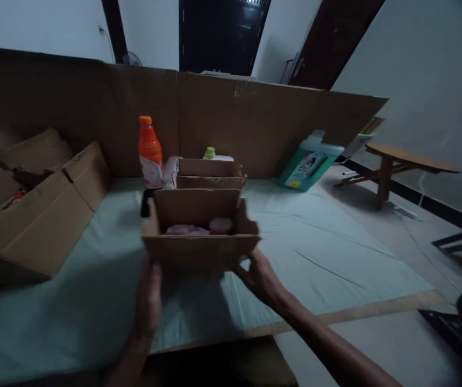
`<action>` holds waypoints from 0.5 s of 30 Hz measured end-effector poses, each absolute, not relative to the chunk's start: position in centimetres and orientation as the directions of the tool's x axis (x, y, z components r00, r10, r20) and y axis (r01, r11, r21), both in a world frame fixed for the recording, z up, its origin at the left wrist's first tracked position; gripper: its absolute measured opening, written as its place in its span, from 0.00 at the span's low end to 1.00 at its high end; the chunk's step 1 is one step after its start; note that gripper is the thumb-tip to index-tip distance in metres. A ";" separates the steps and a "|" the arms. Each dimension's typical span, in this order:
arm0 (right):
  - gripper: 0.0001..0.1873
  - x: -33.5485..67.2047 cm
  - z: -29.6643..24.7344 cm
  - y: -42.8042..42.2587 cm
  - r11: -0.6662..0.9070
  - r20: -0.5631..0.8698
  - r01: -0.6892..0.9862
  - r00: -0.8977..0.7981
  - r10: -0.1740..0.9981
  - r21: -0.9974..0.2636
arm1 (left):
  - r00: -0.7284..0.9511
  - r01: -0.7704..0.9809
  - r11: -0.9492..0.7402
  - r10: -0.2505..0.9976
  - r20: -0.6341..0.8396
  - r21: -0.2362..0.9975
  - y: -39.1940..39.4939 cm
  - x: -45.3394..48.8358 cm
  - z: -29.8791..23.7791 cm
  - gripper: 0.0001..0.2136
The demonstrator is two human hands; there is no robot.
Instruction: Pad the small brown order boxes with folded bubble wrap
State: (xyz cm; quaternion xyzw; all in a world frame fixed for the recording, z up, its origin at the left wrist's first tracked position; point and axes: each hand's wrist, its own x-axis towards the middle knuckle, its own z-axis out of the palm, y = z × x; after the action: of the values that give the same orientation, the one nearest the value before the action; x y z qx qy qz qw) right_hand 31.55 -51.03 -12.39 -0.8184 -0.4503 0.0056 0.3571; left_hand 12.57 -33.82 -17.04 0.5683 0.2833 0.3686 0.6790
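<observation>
A small open cardboard box [202, 250] is in front of me, above the cloth-covered table, with its shadow falling on the cloth below. Inside it lie a pale packet [187, 229] and a rounded pinkish item [220, 226], both too dim to name. My right hand [257, 274] grips the lower right corner, thumb at the front. At the lower left corner, my left hand [149, 295] is closed against the box's side, blurred by motion. Directly behind is a second small cardboard box [208, 183]. A dark flat object [147, 202] lies to the left, partly hidden.
An orange bottle [150, 153], a green-capped container [210, 153] and a green jug [309, 164] stand along the cardboard wall [255, 123]. A large open carton [53, 220] occupies the left. Light green cloth [315, 242] covers the table; a wooden stool [404, 157] stands beyond.
</observation>
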 end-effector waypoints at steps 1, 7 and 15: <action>0.13 32.6 -12.7 -53.2 -0.400 0.316 0.705 0.653 0.689 -0.586 | 0.615 -0.159 0.061 0.787 0.050 0.985 -34.8 14.2 -16.5 0.26; 0.17 34.7 -16.3 -64.1 -0.614 0.393 0.611 0.792 0.467 -0.500 | 0.879 -0.162 0.045 0.460 0.124 0.986 -38.3 22.6 -15.7 0.27; 0.57 37.4 -18.4 -67.1 -0.402 0.449 0.676 0.723 0.525 -0.618 | 0.844 -0.035 -0.198 0.519 0.136 0.979 -38.5 27.7 -17.6 0.24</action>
State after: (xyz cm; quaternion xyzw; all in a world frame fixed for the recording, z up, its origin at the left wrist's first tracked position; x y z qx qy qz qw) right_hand 37.37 -67.07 -18.41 -0.8321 -0.3609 -0.0918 0.4110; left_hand 27.70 -38.50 -17.64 0.7402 0.1635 0.2266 0.6116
